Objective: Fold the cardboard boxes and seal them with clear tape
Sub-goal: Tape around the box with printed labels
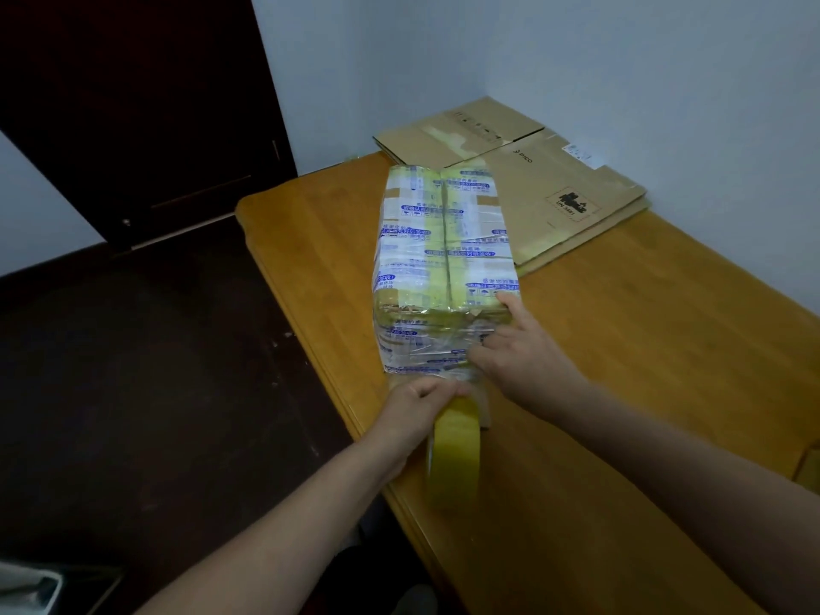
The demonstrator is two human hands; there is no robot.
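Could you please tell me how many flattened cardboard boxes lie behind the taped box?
2 flattened boxes show: one farthest back, and one printed PICO, nearer and right of the taped box. Layered edges beneath suggest more may be hidden.

One taped-up cardboard box (443, 241) is counted, mid-table. One roll of tape (455, 450) is seen near it. At least two flattened boxes are stacked far right: a far sheet (461, 126) and a nearer sheet (563, 193). One wooden table (621, 348) is shown. Two hands are seen, the left hand (417, 406) and the right hand (519, 348). One dark door (146, 104) is seen far left.
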